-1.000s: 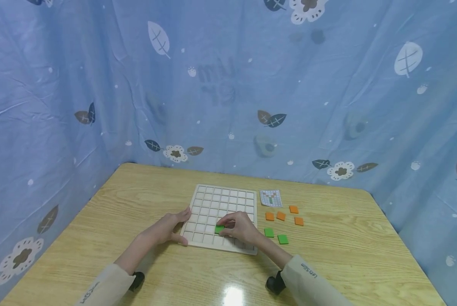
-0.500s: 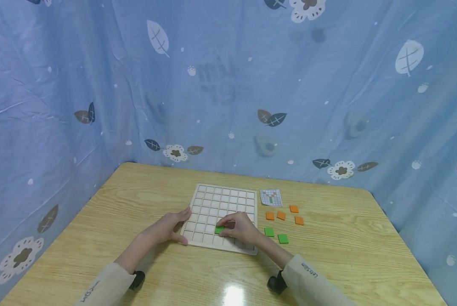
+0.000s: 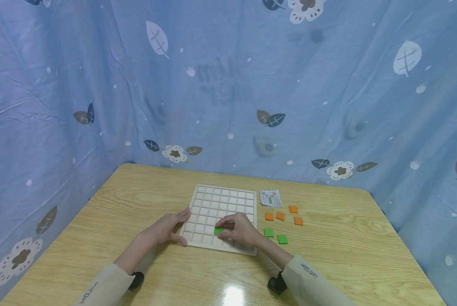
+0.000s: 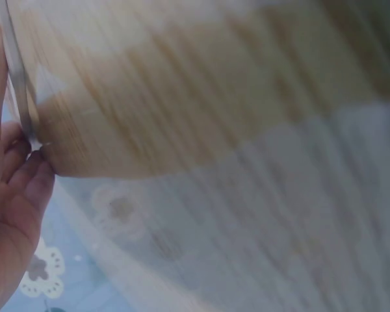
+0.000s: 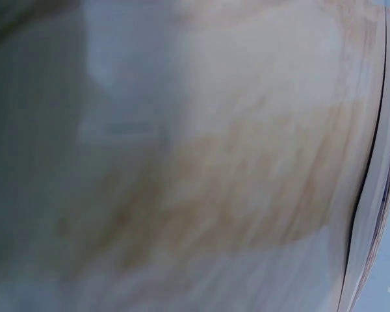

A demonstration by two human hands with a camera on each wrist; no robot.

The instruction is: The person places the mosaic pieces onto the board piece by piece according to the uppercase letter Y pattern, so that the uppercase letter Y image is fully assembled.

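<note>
A pale wooden grid board [image 3: 209,204] with rows of square cells lies on the table. At its left edge is my left hand [image 3: 169,227], fingers on the rim and thumb by the front left corner. The left wrist view shows some fingertips of this left hand [image 4: 16,201] curled against the board's edge [image 4: 16,71]. Over the front cells, my right hand [image 3: 239,229] pinches a green square tile [image 3: 218,230] between thumb and fingers. That tile is at a cell of the board; whether it lies fully down is unclear. The right wrist view shows mainly blurred tabletop.
Right of the board lie two green tiles [image 3: 268,232] and several orange tiles [image 3: 280,216]. A small paper card [image 3: 270,198] with a coloured grid pattern rests behind them. A blue patterned curtain [image 3: 228,85] hangs behind the wooden table [image 3: 335,238].
</note>
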